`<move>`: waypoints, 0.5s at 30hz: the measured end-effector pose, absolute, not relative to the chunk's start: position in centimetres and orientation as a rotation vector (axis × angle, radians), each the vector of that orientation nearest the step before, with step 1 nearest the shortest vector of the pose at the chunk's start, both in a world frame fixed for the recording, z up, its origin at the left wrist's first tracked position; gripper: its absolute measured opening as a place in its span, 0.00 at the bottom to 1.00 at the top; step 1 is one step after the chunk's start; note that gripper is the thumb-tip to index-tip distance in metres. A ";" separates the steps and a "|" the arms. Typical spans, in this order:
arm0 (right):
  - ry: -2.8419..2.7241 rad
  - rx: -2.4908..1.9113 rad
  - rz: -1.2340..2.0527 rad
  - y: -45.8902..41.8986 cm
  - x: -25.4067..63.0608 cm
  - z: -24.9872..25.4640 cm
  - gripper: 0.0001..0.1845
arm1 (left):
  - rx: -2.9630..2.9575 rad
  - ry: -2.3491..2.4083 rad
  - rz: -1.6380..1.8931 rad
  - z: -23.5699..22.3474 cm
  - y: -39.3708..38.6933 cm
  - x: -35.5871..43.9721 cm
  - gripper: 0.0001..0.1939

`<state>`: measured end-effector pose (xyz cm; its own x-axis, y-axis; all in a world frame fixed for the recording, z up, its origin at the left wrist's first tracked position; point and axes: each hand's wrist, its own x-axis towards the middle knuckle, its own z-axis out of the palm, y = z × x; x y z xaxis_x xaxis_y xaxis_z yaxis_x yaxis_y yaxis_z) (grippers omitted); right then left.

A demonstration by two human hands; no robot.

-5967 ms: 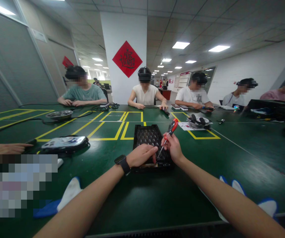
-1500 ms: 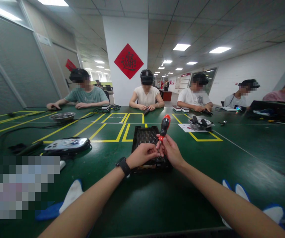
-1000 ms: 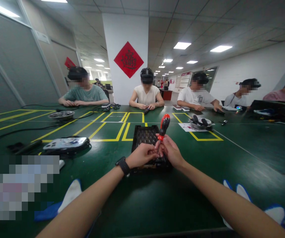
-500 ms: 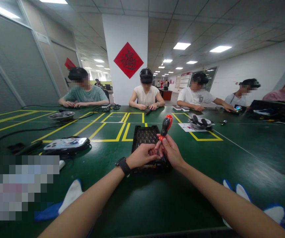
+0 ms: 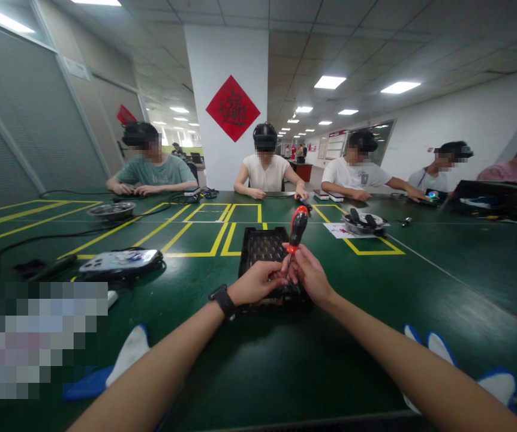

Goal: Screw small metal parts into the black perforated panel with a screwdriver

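Note:
My right hand (image 5: pixel 315 273) is closed around the lower part of a screwdriver (image 5: pixel 298 228), which has a black and red handle. It stands nearly upright, handle up, leaning slightly right. The fingers of my left hand (image 5: pixel 258 282) are pinched together at the lower end of its thin shaft; what lies between those fingertips is hidden. Below both hands sits a black rectangular plastic casing (image 5: pixel 262 237) with a grid-like inside. My hands cover its middle and right side, so the screwdriver's tip cannot be made out.
White-and-blue gloves (image 5: pixel 128 357) lie near both forearms on the green table (image 5: pixel 222 372). A handheld device (image 5: pixel 121 264) with cables is at the left, a metal bowl (image 5: pixel 112 210) behind it. Another bowl with black parts (image 5: pixel 364 223) stands at the right. Several people sit opposite.
The screwdriver handle has shifted slightly left and become more upright. Across the table, a person's hand has moved a dark object to the right. My hands have barely moved.

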<state>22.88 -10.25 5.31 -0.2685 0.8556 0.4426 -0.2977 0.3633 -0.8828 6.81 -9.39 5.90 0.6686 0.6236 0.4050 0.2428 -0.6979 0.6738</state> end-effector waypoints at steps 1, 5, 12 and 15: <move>-1.433 -0.544 1.206 -10.2 22.9 5.3 0.18 | 2.297 0.658 0.836 5.9 -9.4 6.8 0.10; -1.430 -0.561 1.163 -10.3 23.0 5.1 0.17 | 2.250 0.634 0.804 6.0 -9.5 6.9 0.11; -1.427 -0.545 1.142 -10.3 22.9 5.1 0.16 | 2.142 0.730 0.865 5.6 -9.3 6.9 0.13; -1.423 -0.540 1.155 -10.3 22.9 5.1 0.16 | 2.136 0.734 0.863 5.6 -9.2 6.9 0.12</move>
